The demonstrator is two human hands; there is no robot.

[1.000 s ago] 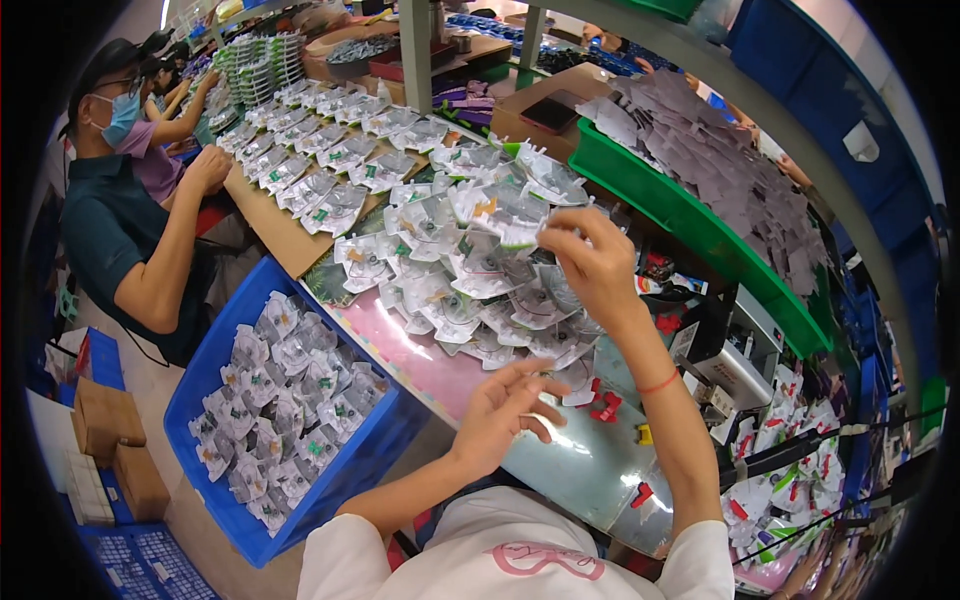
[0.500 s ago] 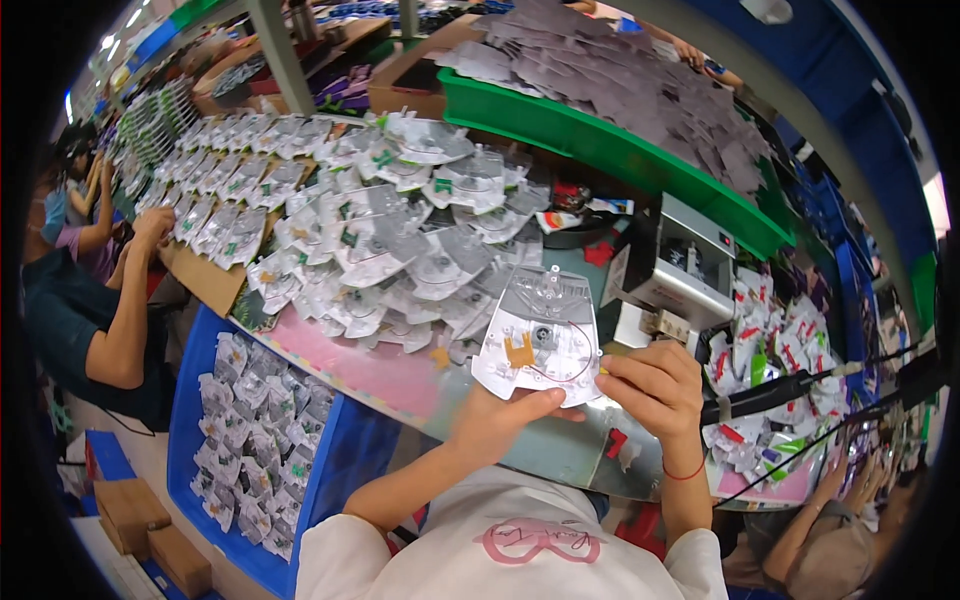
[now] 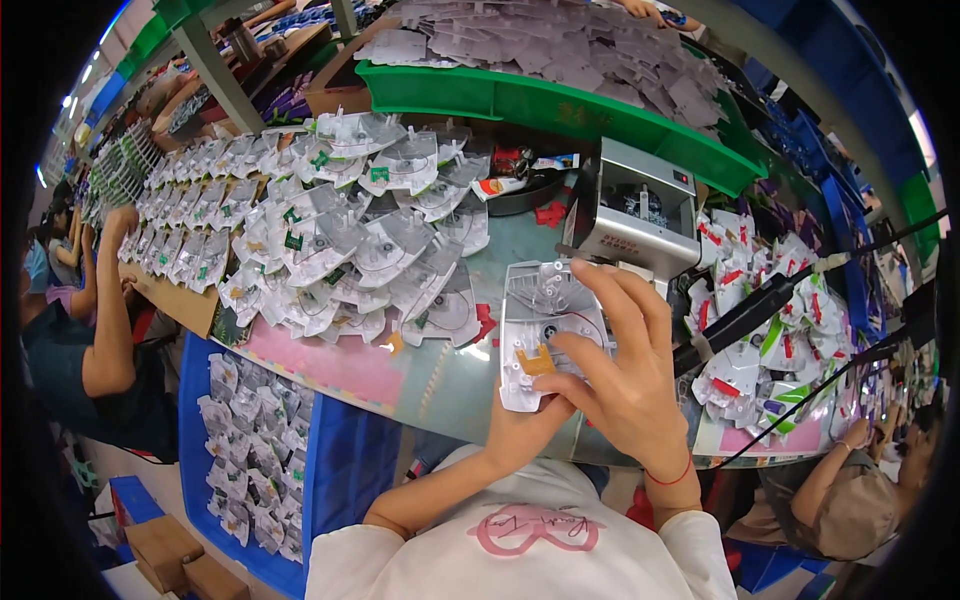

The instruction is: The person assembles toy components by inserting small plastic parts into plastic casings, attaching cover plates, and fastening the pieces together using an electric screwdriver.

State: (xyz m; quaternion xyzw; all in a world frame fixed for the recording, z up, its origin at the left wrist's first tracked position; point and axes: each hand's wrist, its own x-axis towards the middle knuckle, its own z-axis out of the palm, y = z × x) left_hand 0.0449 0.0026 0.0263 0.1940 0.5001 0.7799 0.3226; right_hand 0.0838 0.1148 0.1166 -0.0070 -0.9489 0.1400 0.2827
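Observation:
A white and clear-grey plastic housing (image 3: pixel 522 325) is held up over the bench, tilted, with a thin red wire curving along its inside. My left hand (image 3: pixel 525 428) grips its near end from below, most of its fingers hidden underneath. Across the right side reaches my right hand (image 3: pixel 635 385), its upper fingers at the far right edge. Its thumb and a bent finger sit on either side of an orange-yellow piece (image 3: pixel 534 360) inside the housing; whether they press on it is hard to tell.
Similar housings (image 3: pixel 385 245) are heaped at left. A silver machine (image 3: pixel 645 205) stands beyond my right hand, near red-marked parts (image 3: pixel 770 330). A green tray (image 3: pixel 560 110) of grey sheets lies behind. A blue bin (image 3: pixel 340 470) stands lower left; a co-worker (image 3: pixel 75 350) sits far left.
The housing has turned and tilted between my hands. My right hand has moved from its lower right corner up over its right side, fingers reaching inside. The whole view has shifted slightly.

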